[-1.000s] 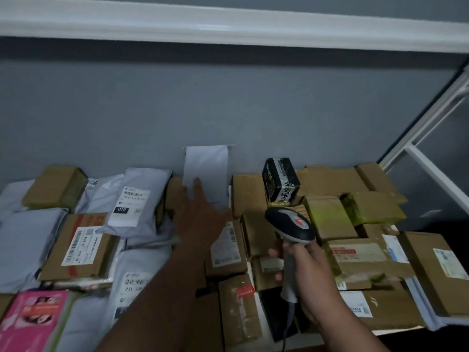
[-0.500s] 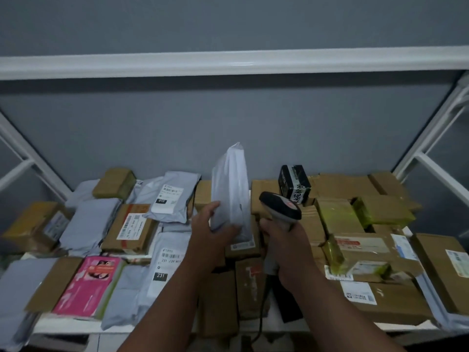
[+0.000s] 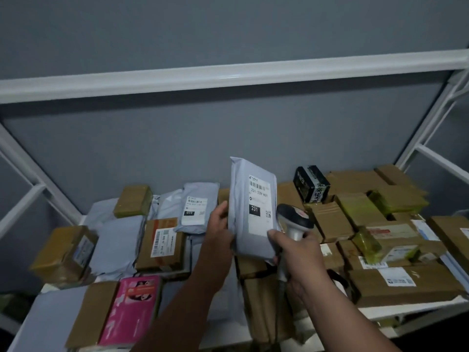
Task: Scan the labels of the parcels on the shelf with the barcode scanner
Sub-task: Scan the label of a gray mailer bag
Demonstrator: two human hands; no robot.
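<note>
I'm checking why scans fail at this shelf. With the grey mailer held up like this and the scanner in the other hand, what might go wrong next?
1. The barcode scanner sits beside and slightly behind the grey mailer, not facing its label, so a trigger pull may miss it.
2. The right hand holds the scanner while a fingertip props the mailer; the left hand grips only one edge, so it could slip.
3. Dim light may hinder reading.

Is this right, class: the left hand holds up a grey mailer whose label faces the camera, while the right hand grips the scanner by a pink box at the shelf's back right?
Not quite. In the head view the pink box lies at the front left of the shelf. The rest stands: the left hand holds up the grey mailer, label facing the camera, and the right hand grips the scanner.
</note>
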